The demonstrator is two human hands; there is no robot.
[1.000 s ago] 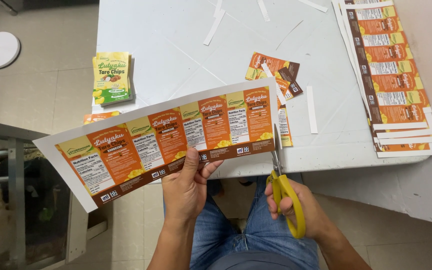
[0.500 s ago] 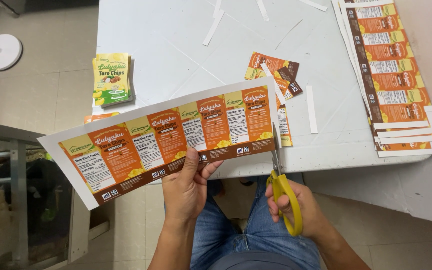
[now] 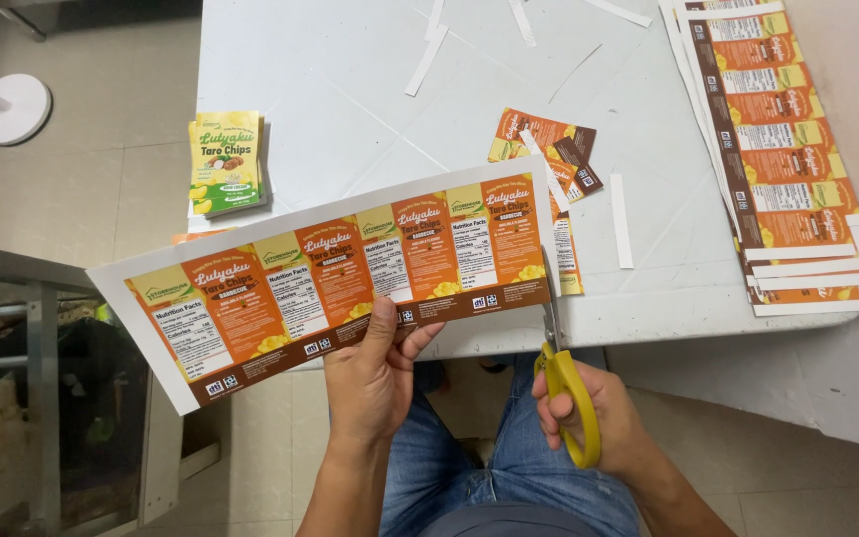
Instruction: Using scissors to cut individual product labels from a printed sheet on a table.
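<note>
While the left hand (image 3: 375,383) pinches the orange label strip (image 3: 340,273) above the counter (image 3: 350,109) edge, right hand (image 3: 594,418) fingers grip yellow-handled scissors (image 3: 561,373), now nearer its right end.

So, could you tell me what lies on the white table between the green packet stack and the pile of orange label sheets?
In the head view, between the green packet stack and orange sheet pile lie cut orange labels and white paper strips.
</note>
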